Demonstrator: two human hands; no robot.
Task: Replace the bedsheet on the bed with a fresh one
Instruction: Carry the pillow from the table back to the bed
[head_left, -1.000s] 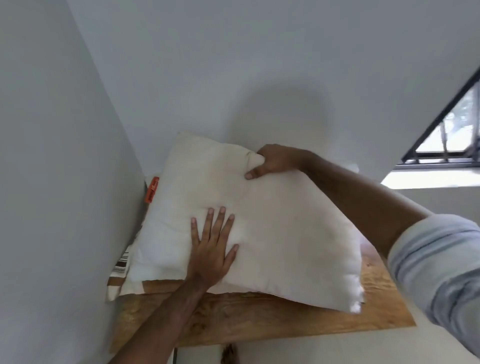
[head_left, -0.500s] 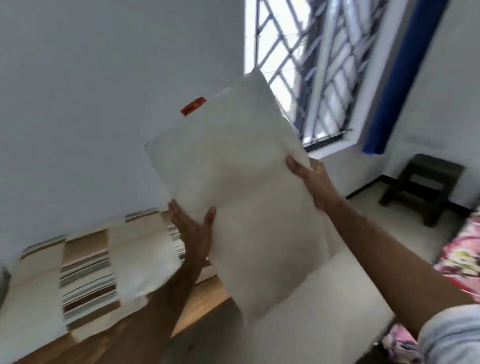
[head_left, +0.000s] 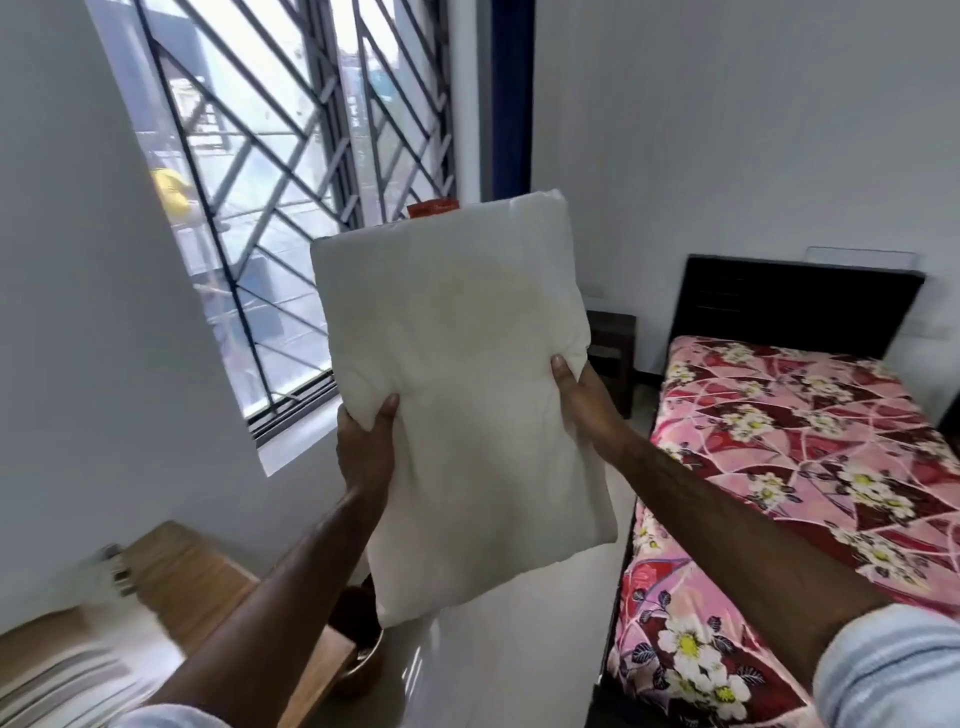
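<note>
I hold a bare white pillow (head_left: 467, 384) upright in the air in front of me; a small orange tag (head_left: 432, 209) sticks out of its top edge. My left hand (head_left: 366, 441) grips its left edge, thumb on the front. My right hand (head_left: 579, 387) grips its right edge, thumb pressed into the fabric. To the right stands the bed (head_left: 789, 467), spread with a pink and maroon floral bedsheet (head_left: 769, 447), with a dark headboard (head_left: 795, 304) at the far end.
A wooden table (head_left: 192, 577) sits at the lower left with striped fabric (head_left: 62, 686) on it, blurred. A barred window (head_left: 280, 197) fills the left wall, a blue curtain (head_left: 511, 93) beside it. A dark stool (head_left: 613, 348) stands by the headboard. White floor (head_left: 498, 654) runs between table and bed.
I lifted the pillow off the wooden table and turned right with it; both hands shifted to grip its side edges. The bed has come into view.
</note>
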